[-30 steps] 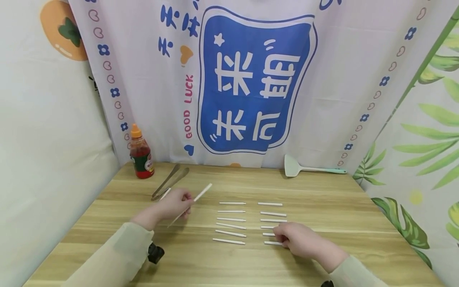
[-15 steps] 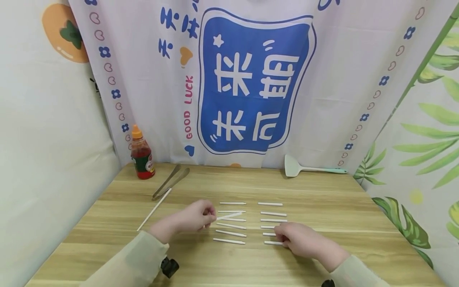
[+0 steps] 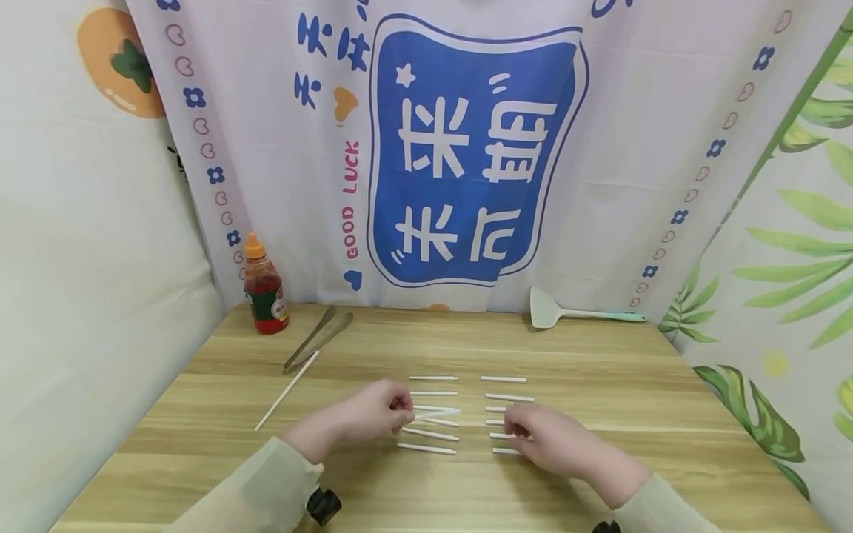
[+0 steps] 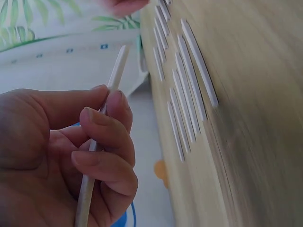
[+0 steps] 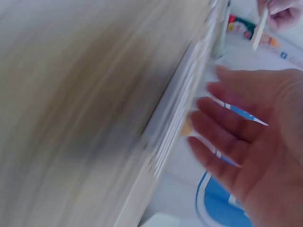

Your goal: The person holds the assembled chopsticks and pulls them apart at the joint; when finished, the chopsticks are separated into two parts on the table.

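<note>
My left hand (image 3: pixel 373 414) holds a thin, long white stick (image 4: pixel 118 66), chopstick-like, gripped by the thumb and curled fingers. Its far end points up and away over a left row of short white sticks (image 3: pixel 429 449) on the table. These short sticks have narrow tips at their right ends. Just right of them lies a second row of short white sticks (image 3: pixel 503 380). Over that row hovers my right hand (image 3: pixel 553 437), hiding some right ends. In the right wrist view its fingers (image 5: pixel 220 120) are apart and loosely bent, with nothing between them.
Another long white stick (image 3: pixel 286 391) lies on the left of the wooden table (image 3: pixel 600 370), touching metal tongs (image 3: pixel 309 340). A red sauce bottle (image 3: pixel 265 292) stands at the back left. A pale spatula (image 3: pixel 545 309) lies at the back right, before a printed curtain (image 3: pixel 600 222).
My left hand has moved right with the long stick, from near the tongs to beside the left row. My right hand has lifted slightly off the right row and its fingers have parted.
</note>
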{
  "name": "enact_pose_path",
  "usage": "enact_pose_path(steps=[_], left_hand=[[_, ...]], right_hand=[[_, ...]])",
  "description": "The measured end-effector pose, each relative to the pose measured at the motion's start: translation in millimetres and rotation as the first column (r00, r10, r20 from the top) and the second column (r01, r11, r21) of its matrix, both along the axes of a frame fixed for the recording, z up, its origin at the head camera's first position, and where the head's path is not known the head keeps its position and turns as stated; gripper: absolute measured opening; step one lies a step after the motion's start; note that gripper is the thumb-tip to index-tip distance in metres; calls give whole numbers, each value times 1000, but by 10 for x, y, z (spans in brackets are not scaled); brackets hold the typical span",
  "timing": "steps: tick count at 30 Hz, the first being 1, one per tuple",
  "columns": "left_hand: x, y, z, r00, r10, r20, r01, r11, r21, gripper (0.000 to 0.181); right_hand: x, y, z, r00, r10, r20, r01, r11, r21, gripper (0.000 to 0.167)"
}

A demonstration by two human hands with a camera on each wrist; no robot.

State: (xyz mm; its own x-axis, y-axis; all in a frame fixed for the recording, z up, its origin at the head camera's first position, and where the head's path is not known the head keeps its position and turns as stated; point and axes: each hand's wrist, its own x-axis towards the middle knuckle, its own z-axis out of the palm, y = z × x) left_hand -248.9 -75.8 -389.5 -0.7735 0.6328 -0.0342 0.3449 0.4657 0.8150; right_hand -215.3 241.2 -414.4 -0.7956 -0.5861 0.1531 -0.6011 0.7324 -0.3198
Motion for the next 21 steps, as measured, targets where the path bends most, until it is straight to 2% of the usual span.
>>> enact_pose_path(steps=[2, 4, 6, 8, 12, 16, 19, 21], left_hand=[[38, 59, 21, 999, -20, -29, 20, 1000, -3, 11], [87, 132, 45, 997, -49, -52, 49, 999, 2, 12], [142, 217, 75, 993, -87, -73, 88, 996, 9, 13], [194, 295, 112, 989, -125, -85, 127, 992, 20, 12], [262, 389, 177, 976, -179, -126, 181, 984, 0, 11], [294, 385, 197, 963, -211, -170, 202, 977, -66, 16], [322, 353, 203, 949, -227, -221, 204, 971, -122, 20], [332, 333, 218, 933, -235, -273, 200, 968, -151, 22]], right_hand=[[30, -106, 40, 992, 29, -119, -36, 997, -61, 16], [64, -224, 84, 971, 61, -232, -85, 992, -92, 24], [99, -336, 125, 953, 98, -286, -131, 987, -97, 32], [140, -429, 159, 950, 135, -281, -166, 982, -87, 29], [214, -524, 192, 966, 166, -197, -183, 981, -69, 1], [246, -519, 187, 961, 157, -227, -167, 986, -23, 22], [249, -494, 192, 940, 169, -298, -177, 984, -2, 26], [243, -488, 228, 928, 184, -323, -198, 980, -10, 25]])
